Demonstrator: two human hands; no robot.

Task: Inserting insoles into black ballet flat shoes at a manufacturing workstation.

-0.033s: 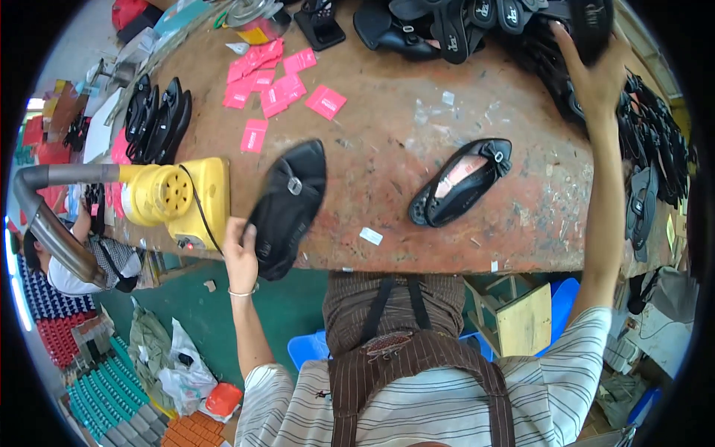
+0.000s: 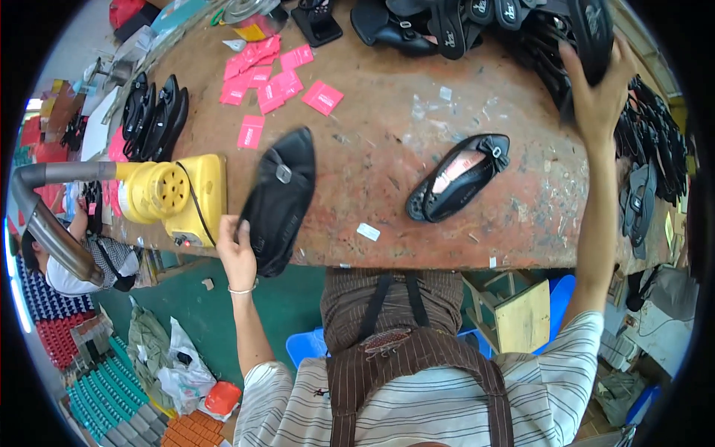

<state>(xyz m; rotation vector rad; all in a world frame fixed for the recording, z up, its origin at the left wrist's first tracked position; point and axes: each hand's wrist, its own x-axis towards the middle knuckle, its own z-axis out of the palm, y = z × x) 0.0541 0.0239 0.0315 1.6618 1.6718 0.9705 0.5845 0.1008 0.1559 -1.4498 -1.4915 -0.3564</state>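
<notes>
My left hand [image 2: 238,252] is closed on the heel end of a black pointed flat shoe [image 2: 279,197]. That shoe has a small bright buckle on its front and is held over the near left part of the workbench [image 2: 357,171]. At the far right my right hand [image 2: 602,100] grips a black open shoe [image 2: 593,37] between thumb and fingers, beside a heap of black footwear [image 2: 532,63]. Between my arms a second black flat shoe [image 2: 458,179], with a bow and a pale pink label inside, rests upright on the bench.
A yellow machine with a motor [image 2: 175,197] and a grey pipe [image 2: 63,175] stands at the left. Pink cards [image 2: 279,89] lie scattered behind it, near a tin [image 2: 253,18]. Black shoes [image 2: 156,119] stand far left. A wooden stool [image 2: 521,320] is below the bench edge.
My left hand's shoe has shifted slightly up and left. The shoe in my right hand has come slightly nearer, and its inner sole shows more plainly. The whole view has shifted a little.
</notes>
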